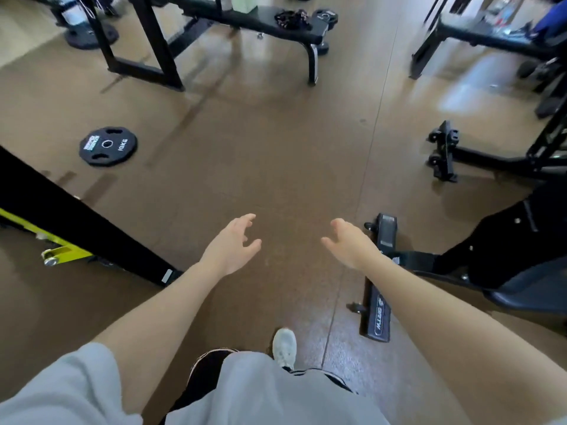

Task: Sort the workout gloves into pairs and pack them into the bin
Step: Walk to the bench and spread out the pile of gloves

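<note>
Both arms are stretched forward over the brown floor point(276, 154); the left hand point(233, 243) has its fingers loosely spread and a little bent, and it holds nothing; the right hand point(346, 243) is the same, relaxed and with nothing in it; the two hands are apart from each other, palms turned roughly inward, with bare floor between them.

The workout gloves point(291, 19) seem to be the dark tangled pile with some pink in it; it lies far ahead on the black flat bench point(260, 21), near the end of the pad, well apart from both hands; the pile is small and blurred, so I cannot tell how many gloves are there. A pale green container point(244, 2) stands on the same bench to the left of the pile, cut by the top edge; whether this is the bin I cannot tell.

On the floor at the left lies a black weight plate point(108, 145) marked 10KG; a black frame beam point(76, 222) with a yellow part crosses the left side; at the right there is the base of a black machine point(379, 283) close under the right forearm. Below, one white shoe point(284, 346) stands on the floor; the person wears a grey shirt point(260, 391).
</note>
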`<action>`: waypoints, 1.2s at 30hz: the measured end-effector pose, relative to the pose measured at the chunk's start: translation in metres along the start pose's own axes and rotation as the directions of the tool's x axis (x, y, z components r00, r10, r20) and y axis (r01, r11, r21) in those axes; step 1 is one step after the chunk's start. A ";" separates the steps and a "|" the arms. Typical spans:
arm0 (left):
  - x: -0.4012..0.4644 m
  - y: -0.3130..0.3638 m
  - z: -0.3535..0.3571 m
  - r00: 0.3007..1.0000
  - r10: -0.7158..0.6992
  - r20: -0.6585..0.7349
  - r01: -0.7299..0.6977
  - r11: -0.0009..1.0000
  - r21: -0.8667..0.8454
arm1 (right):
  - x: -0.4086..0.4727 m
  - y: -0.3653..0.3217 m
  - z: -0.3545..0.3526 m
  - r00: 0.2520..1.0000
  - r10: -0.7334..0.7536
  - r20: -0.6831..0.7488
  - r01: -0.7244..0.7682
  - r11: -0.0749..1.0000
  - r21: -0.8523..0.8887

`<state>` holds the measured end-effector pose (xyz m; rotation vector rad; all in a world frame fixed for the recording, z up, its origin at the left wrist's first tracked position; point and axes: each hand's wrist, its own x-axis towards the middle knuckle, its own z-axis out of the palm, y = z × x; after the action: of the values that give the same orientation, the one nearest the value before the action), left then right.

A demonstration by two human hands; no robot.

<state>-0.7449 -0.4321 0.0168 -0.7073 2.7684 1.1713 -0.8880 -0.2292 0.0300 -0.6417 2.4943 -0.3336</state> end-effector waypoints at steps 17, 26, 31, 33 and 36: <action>0.452 -0.040 -0.155 1.000 -0.009 -0.014 0.011 0.989 0.147 | 0.432 -0.113 -0.165 0.996 -0.035 0.082 0.023 0.990 0.141; 0.705 0.042 -0.185 0.987 0.109 0.114 -0.122 0.985 0.118 | 0.615 -0.092 -0.289 0.998 0.070 0.000 -0.068 0.968 0.243; 0.840 0.096 -0.166 0.969 0.201 0.147 -0.214 0.974 0.076 | 0.729 -0.047 -0.359 0.989 0.141 -0.040 -0.123 0.945 0.303; 0.895 0.114 -0.160 0.968 0.202 0.146 -0.214 0.974 0.070 | 0.782 -0.030 -0.387 0.986 0.162 -0.038 -0.143 0.945 0.295; 0.971 0.137 -0.163 0.978 0.143 0.151 -0.152 0.987 0.051 | 0.860 -0.009 -0.433 0.989 0.150 -0.010 -0.143 0.961 0.238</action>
<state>-1.6515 -0.8405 0.0084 -0.3976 2.7582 1.1062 -1.7635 -0.6294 0.0129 -0.3555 2.4595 -0.5768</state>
